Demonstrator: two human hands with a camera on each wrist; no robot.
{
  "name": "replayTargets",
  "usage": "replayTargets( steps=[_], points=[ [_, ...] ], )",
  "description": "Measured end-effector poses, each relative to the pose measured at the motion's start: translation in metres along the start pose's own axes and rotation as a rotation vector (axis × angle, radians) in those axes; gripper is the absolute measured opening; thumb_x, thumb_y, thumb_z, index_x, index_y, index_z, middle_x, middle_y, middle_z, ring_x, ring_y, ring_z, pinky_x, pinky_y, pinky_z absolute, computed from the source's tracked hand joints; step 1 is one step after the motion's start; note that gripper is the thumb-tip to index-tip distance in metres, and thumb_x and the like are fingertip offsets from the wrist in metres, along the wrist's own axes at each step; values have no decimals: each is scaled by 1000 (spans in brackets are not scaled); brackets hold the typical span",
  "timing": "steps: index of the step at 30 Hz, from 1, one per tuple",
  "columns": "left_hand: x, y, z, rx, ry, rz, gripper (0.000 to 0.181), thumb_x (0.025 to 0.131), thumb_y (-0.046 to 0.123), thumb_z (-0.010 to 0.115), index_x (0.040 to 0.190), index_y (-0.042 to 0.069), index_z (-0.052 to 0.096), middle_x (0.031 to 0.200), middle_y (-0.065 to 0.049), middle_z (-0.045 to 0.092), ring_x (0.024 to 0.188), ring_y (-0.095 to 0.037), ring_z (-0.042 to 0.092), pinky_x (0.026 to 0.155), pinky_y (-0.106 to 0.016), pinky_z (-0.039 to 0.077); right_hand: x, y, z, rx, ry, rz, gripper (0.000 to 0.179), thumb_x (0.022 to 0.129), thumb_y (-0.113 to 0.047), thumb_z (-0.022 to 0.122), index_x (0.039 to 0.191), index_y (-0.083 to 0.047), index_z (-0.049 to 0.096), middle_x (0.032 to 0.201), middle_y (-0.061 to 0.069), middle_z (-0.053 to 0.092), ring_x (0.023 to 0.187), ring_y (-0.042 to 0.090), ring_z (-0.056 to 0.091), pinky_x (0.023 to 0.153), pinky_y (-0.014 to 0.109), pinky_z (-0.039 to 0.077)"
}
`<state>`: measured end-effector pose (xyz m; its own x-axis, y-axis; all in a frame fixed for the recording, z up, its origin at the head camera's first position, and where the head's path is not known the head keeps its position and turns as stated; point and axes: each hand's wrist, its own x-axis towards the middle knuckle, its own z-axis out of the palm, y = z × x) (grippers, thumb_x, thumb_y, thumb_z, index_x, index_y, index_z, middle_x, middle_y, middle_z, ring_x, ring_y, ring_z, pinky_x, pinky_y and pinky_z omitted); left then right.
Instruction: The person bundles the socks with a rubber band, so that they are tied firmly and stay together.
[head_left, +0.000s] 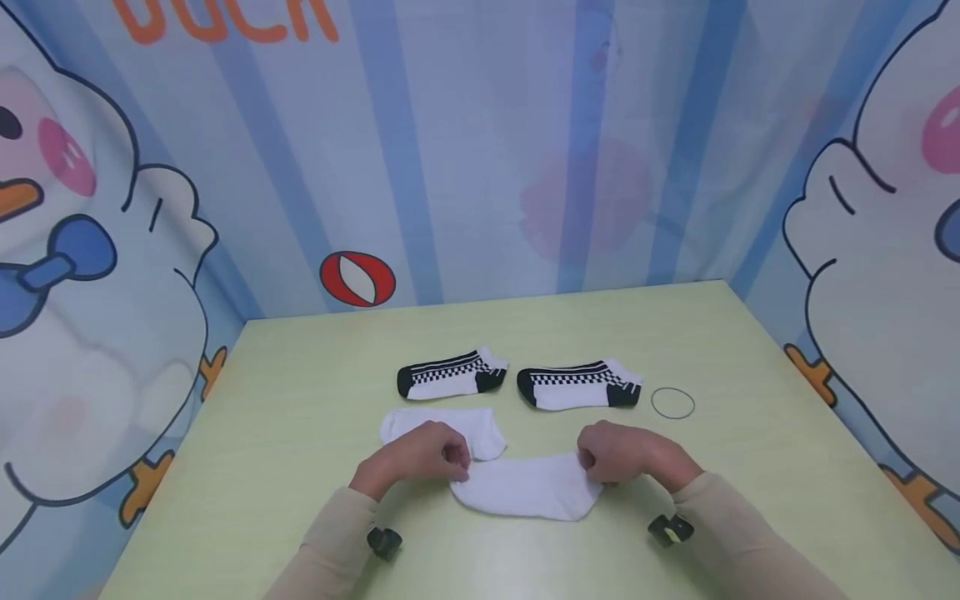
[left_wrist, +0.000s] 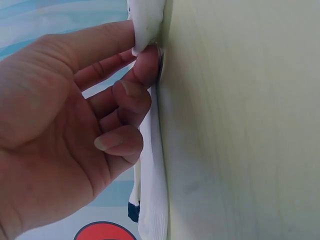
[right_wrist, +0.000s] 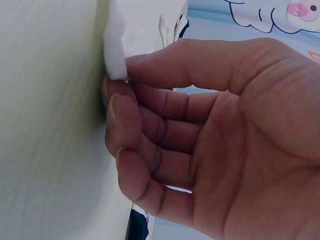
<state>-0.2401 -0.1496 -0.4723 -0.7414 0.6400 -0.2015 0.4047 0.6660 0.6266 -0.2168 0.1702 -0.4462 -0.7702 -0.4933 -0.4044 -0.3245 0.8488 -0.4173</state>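
A plain white sock [head_left: 525, 490] lies flat near the middle of the table, one end at each hand. My left hand [head_left: 429, 452] pinches its left end between thumb and fingers; the left wrist view shows the white fabric [left_wrist: 148, 22] at the fingertips. At the other end, my right hand [head_left: 618, 452] pinches the sock too, and in the right wrist view its edge [right_wrist: 116, 50] sits between thumb and index finger. Just behind is a second white sock [head_left: 442, 419], partly covered by my left hand.
Two black-and-white checkered socks [head_left: 452, 375] [head_left: 579, 385] lie side by side farther back. To their right is a thin dark ring [head_left: 672, 403]. The pale yellow table [head_left: 315, 367] meets a printed curtain [head_left: 480, 167] at its back edge.
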Motion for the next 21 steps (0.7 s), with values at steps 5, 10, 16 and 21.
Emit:
replayTargets(
  steps=[5,10,16,21],
  points=[
    [-1,2,-1,18,18,8,10,87,12,78,82,18,70,75,9,61,74,-11,55,72,-30,47,1,1,0,14,2,8,14,84,1,64,79,-11,60,71,2,57,63,17,53,60,33,43],
    [-6,2,-1,11,18,-8,8,89,18,77,83,19,71,75,9,62,73,-10,55,71,-28,46,0,1,4,31,4,5,13,88,-2,65,79,-10,60,69,1,57,62,16,53,59,33,43],
    [-8,2,-1,-2,27,-47,17,80,28,85,84,20,70,72,5,59,70,-11,53,67,-29,43,-1,0,4,43,21,-2,14,88,-3,66,78,-11,60,67,2,57,60,15,52,58,33,43],
    [-9,2,-2,25,29,-32,21,77,21,87,87,16,69,71,3,58,70,-12,52,68,-30,44,0,1,4,39,29,0,14,89,-4,66,80,-12,60,69,1,57,60,15,53,58,32,44]
  ],
)
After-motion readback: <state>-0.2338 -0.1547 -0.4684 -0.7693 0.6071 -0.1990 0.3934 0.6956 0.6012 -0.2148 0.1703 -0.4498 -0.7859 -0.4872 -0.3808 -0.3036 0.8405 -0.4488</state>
